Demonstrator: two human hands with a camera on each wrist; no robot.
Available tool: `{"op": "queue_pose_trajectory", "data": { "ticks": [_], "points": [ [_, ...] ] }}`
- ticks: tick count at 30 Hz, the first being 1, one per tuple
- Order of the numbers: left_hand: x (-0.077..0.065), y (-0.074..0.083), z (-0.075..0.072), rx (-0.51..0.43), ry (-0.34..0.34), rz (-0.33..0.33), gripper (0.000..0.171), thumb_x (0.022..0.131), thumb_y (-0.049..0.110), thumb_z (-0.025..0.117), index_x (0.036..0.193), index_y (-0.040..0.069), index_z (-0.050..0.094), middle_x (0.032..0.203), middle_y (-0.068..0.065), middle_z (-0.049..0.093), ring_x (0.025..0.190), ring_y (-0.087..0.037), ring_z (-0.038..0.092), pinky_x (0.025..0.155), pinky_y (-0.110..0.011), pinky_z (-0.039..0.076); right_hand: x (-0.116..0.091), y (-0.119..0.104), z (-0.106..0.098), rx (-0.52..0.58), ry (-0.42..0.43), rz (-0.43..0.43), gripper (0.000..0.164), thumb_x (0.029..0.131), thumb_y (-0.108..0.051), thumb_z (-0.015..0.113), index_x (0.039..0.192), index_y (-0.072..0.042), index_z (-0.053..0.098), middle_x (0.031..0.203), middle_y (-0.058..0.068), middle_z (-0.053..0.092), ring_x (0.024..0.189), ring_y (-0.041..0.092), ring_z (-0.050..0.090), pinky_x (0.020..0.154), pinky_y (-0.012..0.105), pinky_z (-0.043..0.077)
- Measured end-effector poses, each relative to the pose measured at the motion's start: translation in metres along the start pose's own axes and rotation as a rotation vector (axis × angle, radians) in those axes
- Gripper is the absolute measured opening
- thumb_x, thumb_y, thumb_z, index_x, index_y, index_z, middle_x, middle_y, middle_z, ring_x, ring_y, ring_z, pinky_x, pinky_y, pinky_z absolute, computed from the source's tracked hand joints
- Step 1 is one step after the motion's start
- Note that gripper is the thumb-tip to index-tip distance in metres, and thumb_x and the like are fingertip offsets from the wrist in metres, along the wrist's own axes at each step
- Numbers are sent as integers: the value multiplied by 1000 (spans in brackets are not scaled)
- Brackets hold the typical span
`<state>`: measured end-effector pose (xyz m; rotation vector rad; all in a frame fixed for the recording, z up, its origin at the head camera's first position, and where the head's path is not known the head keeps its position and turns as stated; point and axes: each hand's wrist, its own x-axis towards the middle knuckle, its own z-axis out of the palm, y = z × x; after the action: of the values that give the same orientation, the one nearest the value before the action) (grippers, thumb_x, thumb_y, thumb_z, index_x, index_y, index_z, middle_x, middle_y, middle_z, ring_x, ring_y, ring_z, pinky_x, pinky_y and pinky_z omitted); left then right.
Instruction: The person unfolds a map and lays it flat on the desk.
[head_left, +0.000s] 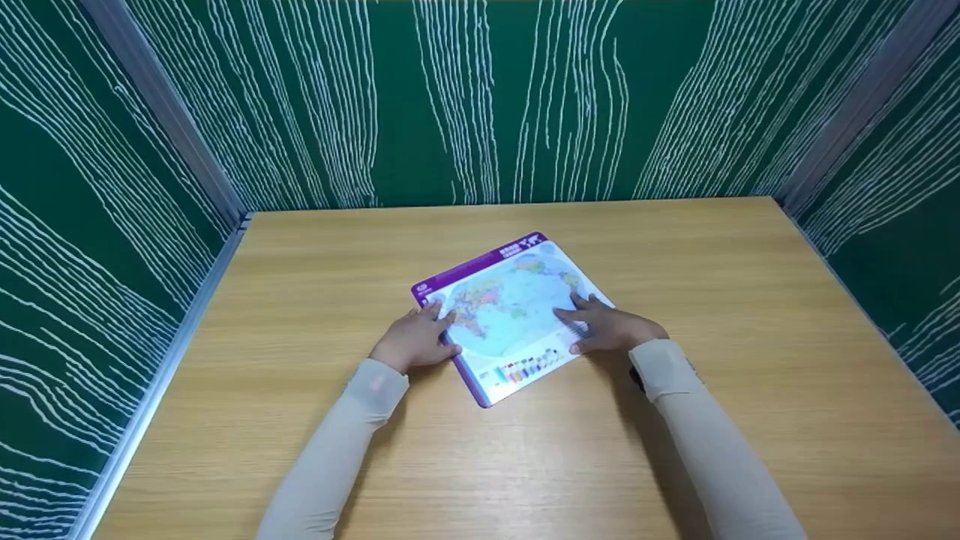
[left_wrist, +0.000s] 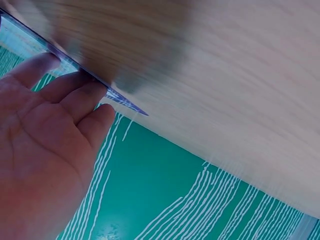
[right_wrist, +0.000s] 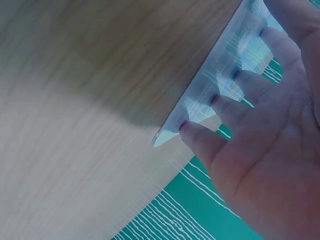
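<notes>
A thin world map sheet [head_left: 517, 292] with a purple border and rounded corners lies askew on the wooden table. My left hand [head_left: 415, 339] is at its left edge, fingers spread, with the fingertips and thumb over the border. In the left wrist view the fingers [left_wrist: 82, 100] reach along that edge, fairly straight. My right hand [head_left: 613, 330] rests its spread fingertips on the sheet's right side. The right wrist view shows those fingers [right_wrist: 202, 140] touching the glossy printed surface near a corner. Neither hand is curled round the sheet.
The light wooden table [head_left: 750, 300] extends around the sheet on all sides. Green panels [head_left: 397, 97] with white wavy lines close it in at the back, left and right. Grey metal posts [head_left: 165, 97] stand at the back corners.
</notes>
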<state>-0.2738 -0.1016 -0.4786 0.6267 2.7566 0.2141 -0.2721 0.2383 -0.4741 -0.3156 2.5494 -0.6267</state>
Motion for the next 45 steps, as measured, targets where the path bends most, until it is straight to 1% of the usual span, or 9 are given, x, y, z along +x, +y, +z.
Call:
{"op": "queue_pose_trajectory", "data": {
  "ticks": [6,12,23,30,35,37,39,43,45],
  "points": [
    [-4,2,1,-4,-18,-34,70,93,54,50,151,21,30,160,-12,20,147,-30,21,120,-47,20,4,0,0,25,-9,42,75,83,-37,72,146,-41,32,164,-2,3,150,32,-7,114,67,8],
    [-4,4,2,16,1,-38,70,93,55,51,151,21,30,160,-13,22,145,-35,26,118,-49,24,4,-1,-2,28,-3,57,75,82,-35,74,145,-42,34,164,-4,4,150,31,-7,114,68,9],
    [-8,8,3,19,28,-16,70,93,54,50,150,18,32,159,-15,22,145,-36,25,117,-50,27,4,-1,-4,43,5,56,74,83,-30,74,146,-38,35,164,-1,5,149,35,-6,114,68,10],
    [-9,8,5,71,62,14,69,93,52,52,149,15,36,157,-17,28,146,-31,26,120,-45,23,2,-4,-2,43,15,10,74,85,-21,72,149,-29,35,163,6,3,148,39,-7,116,64,9],
    [-8,7,4,62,54,26,67,94,50,52,149,15,36,157,-17,28,145,-31,27,120,-47,22,-2,-2,3,41,47,-17,72,87,-19,70,149,-24,35,163,8,5,148,41,-5,116,63,13],
    [-7,5,3,35,48,35,65,95,48,52,149,16,37,157,-16,27,146,-32,26,120,-48,21,-4,-3,4,11,63,-26,71,88,-19,70,150,-23,35,163,10,8,147,42,0,116,62,16],
    [-6,0,1,-26,48,34,61,95,45,53,148,19,38,159,-13,23,146,-32,24,119,-48,22,-6,-4,6,-17,77,-26,70,89,-20,68,150,-22,34,162,12,12,147,42,5,116,61,18],
    [-5,-14,-4,-181,95,6,58,95,41,55,148,25,38,163,-3,13,148,-31,18,119,-50,23,-10,-11,9,-59,120,-28,69,92,-24,65,152,-17,30,160,16,17,147,42,11,116,60,17],
    [-4,-21,-8,-228,124,-9,60,95,40,55,149,26,35,164,0,10,149,-30,16,118,-50,22,-12,-15,11,-54,151,-34,69,93,-27,62,152,-14,28,160,17,17,147,42,12,116,60,15]
  ]
}}
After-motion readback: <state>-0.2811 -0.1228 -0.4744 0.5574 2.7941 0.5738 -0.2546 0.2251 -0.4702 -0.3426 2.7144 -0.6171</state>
